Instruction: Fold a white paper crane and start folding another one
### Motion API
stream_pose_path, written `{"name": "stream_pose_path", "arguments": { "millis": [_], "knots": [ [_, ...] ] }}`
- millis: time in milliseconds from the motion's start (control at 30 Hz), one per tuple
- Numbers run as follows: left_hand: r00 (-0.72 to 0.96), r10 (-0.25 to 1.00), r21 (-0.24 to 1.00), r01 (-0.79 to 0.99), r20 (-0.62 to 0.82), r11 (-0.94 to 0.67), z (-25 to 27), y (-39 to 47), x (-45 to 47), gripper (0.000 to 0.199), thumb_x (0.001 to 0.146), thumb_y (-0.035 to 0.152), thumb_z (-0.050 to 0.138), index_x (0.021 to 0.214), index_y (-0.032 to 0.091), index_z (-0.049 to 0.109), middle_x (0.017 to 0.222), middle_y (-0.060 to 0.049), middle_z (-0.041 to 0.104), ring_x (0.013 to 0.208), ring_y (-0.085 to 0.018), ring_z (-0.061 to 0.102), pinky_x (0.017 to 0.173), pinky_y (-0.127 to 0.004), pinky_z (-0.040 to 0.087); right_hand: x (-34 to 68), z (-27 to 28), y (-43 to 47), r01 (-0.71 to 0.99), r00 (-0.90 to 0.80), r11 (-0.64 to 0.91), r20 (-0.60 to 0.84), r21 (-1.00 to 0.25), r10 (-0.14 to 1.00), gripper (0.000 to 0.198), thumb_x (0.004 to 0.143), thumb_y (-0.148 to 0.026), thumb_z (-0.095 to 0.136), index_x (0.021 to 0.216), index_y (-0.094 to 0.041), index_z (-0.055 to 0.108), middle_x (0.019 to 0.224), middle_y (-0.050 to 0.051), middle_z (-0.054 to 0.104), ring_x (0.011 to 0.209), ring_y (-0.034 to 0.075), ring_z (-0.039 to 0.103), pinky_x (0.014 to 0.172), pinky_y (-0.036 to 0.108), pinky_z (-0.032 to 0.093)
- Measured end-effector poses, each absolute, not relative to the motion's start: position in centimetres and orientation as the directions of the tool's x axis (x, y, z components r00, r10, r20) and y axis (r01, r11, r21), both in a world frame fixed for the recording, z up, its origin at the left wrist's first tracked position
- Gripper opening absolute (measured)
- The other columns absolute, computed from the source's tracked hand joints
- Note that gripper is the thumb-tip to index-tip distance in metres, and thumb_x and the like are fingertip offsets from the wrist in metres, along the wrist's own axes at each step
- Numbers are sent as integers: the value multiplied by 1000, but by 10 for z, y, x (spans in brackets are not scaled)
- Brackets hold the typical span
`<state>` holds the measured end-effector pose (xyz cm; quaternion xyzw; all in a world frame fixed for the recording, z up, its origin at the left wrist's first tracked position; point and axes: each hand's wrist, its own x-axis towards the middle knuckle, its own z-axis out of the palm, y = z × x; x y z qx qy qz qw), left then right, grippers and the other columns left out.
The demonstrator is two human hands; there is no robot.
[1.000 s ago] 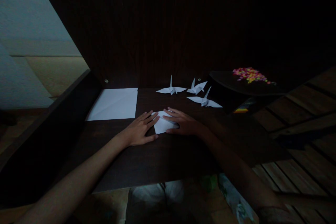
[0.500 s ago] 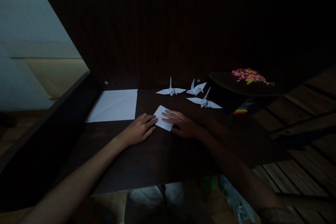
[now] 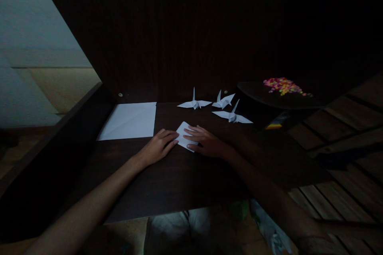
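Note:
A small folded square of white paper [image 3: 183, 130] lies at a slant on the dark tabletop between my hands. My left hand [image 3: 160, 144] has its fingers drawn together and its fingertips and thumb at the paper's left corner, closed on that edge. From the right, my right hand [image 3: 206, 141] rests on top with fingers spread over the paper, covering its right part. Behind the paper stand three white origami cranes: one on the left [image 3: 194, 104], one at the back [image 3: 224, 101] and one nearer on the right [image 3: 232, 117].
A larger white sheet [image 3: 128, 121] with a diagonal crease lies left. On a raised dark shelf [image 3: 260, 95] at right sits a pile of small colourful pieces [image 3: 284, 85]. A dark panel rises behind the table [image 3: 143, 191]. A side board [image 3: 50, 155] bounds the left.
My left fingers have closed in at the paper's left corner, the thumb moving up to it. My right thumb now lies on the paper's lower part. The paper has shifted slightly toward me.

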<state>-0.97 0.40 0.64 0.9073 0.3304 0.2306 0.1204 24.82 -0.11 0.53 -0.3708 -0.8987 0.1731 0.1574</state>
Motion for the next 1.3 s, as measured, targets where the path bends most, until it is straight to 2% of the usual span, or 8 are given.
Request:
{"name": "stream_pose_path", "arguments": {
  "millis": [167,267,433,567,667,867,1000,1300],
  "knots": [
    [643,694,425,557,323,-714,12,3,-8,38,98,36,44,129,16,54,116,-10,63,107,-23,58,101,-44,44,246,1,0,591,-680,666,164,-456,715,55,88,-50,58,136,-24,53,150,8,39,144,27,26,116,54,22],
    [637,696,412,565,331,-714,11,2,-9,42,97,37,46,134,17,49,122,-11,59,111,-24,55,100,-44,44,245,1,-1,550,-696,677,180,-489,696,56,86,-48,62,135,-23,54,150,9,40,143,28,27,115,52,25],
    [734,622,341,531,273,-776,7,2,-12,52,97,37,44,145,20,36,152,-12,34,139,-28,31,112,-49,32,246,4,-1,468,-742,719,214,-514,636,58,84,-45,64,135,-18,54,149,14,40,142,29,28,112,53,29],
    [777,593,331,515,210,-791,7,3,-14,72,93,46,51,151,17,21,158,-15,21,145,-32,17,115,-55,23,246,3,-1,395,-776,750,244,-530,581,59,82,-45,66,134,-18,55,148,15,42,140,31,32,111,55,30],
    [778,594,334,514,207,-790,7,3,-12,76,90,49,53,151,17,22,155,-16,29,144,-33,22,113,-55,26,244,2,-3,368,-783,765,267,-529,561,59,80,-44,67,133,-20,55,146,15,45,138,31,36,110,56,31],
    [711,641,357,542,289,-761,5,2,-4,62,92,50,52,141,14,41,135,-15,53,125,-29,46,104,-47,41,240,-1,-3,370,-768,772,297,-516,567,54,81,-41,66,129,-18,59,144,14,48,135,30,39,107,55,36],
    [687,649,394,525,327,-754,6,2,-1,58,92,47,54,139,16,42,129,-13,55,119,-28,49,102,-45,43,240,-2,-1,395,-750,776,314,-491,581,50,82,-40,65,126,-15,62,142,16,50,134,30,40,107,54,37],
    [642,689,400,565,337,-722,9,-1,0,47,94,42,51,134,19,47,121,-11,55,111,-27,50,99,-46,45,241,1,-2,467,-724,747,282,-473,630,46,86,-43,62,127,-21,62,144,10,48,135,29,38,109,54,36]
  ]
}}
